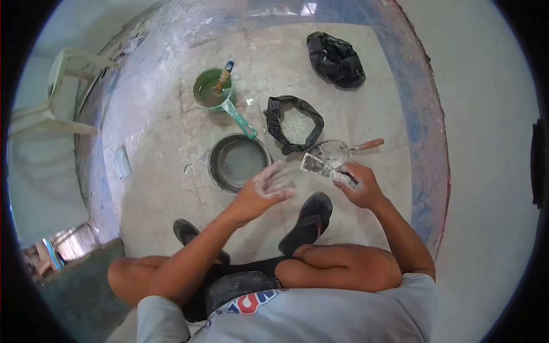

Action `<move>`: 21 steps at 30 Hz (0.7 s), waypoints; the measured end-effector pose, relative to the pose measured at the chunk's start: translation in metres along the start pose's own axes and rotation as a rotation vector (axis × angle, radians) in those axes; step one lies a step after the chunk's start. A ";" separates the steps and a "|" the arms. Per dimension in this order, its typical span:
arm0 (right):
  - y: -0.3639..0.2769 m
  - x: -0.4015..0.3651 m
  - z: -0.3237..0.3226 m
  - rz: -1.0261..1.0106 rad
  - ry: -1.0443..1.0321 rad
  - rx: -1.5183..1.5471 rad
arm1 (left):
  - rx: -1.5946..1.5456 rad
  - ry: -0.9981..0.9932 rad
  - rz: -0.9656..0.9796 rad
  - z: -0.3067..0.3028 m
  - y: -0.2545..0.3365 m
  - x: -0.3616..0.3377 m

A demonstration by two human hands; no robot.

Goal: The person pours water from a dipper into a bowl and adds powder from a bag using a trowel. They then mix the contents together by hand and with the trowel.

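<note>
My left hand, dusted with white powder, is held with its fingers spread near the right rim of a round dark basin that holds greyish liquid. In my right hand is a putty knife, its flat blade smeared and pointing left. Just behind that blade lies a round, powder-coated tool with a wooden handle. A black plastic bag with its top open holds whitish powder, beyond both hands.
A green dipper with liquid and a brush stands behind the basin. Another black bag lies at the back right. A plastic chair is at the left. My sandalled feet rest near the basin.
</note>
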State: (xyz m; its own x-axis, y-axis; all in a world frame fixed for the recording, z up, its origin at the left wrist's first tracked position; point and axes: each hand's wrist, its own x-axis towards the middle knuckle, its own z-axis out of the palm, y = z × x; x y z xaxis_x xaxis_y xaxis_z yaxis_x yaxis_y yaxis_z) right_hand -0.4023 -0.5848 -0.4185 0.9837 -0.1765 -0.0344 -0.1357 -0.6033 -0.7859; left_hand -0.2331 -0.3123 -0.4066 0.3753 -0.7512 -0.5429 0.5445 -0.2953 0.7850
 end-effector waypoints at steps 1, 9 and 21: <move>-0.001 -0.009 0.014 0.032 0.013 0.067 | 0.044 -0.039 0.023 0.012 -0.011 0.016; 0.007 -0.059 0.064 0.183 0.038 0.244 | -0.035 -0.049 -0.127 0.031 -0.067 0.064; 0.029 -0.085 0.109 0.612 0.136 0.570 | -0.573 0.034 -0.300 0.053 -0.101 0.075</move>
State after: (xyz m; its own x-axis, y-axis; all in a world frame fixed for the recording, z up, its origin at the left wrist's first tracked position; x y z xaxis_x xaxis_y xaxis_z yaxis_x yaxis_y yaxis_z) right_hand -0.4773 -0.5027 -0.5057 0.7285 -0.4579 -0.5096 -0.5237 0.1073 -0.8451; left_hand -0.2999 -0.3704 -0.5113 0.1629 -0.6627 -0.7309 0.9401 -0.1206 0.3189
